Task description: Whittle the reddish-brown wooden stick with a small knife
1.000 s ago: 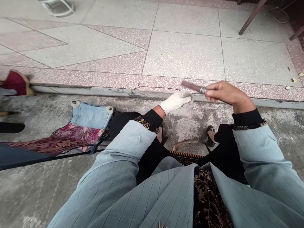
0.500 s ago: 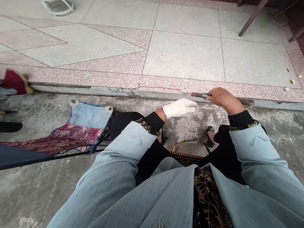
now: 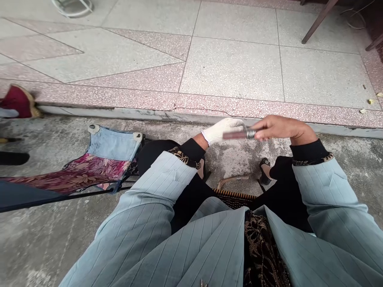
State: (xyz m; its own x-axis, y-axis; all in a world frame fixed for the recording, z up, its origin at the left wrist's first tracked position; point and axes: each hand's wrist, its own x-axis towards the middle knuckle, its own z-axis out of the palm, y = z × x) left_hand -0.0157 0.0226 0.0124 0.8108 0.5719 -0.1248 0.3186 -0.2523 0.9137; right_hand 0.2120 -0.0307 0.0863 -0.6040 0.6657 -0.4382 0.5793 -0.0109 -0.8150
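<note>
My left hand (image 3: 226, 129), in a white knit glove, is held low before my knees with its fingers curled together; whatever may be in them is hidden. My right hand (image 3: 278, 128) is bare and grips a short reddish-brown stick-like tool (image 3: 236, 135) bound with silvery wire. The tool is smeared by motion and points left, overlapping the gloved fingers; contact is unclear. Below, between my feet, a bent wooden piece (image 3: 231, 181) with wire binding shows near a woven striped edge (image 3: 235, 194).
A raised terrazzo step (image 3: 143, 101) runs across in front of my hands. To the left stands a folding chair (image 3: 98, 163) in denim and floral cloth, with a person's red shoe (image 3: 19, 101) beyond it. Furniture legs (image 3: 318, 22) stand at the upper right.
My right hand has brought the tool left and slightly down, across the gloved fingers. My left hand has risen slightly. The chair stays in place.
</note>
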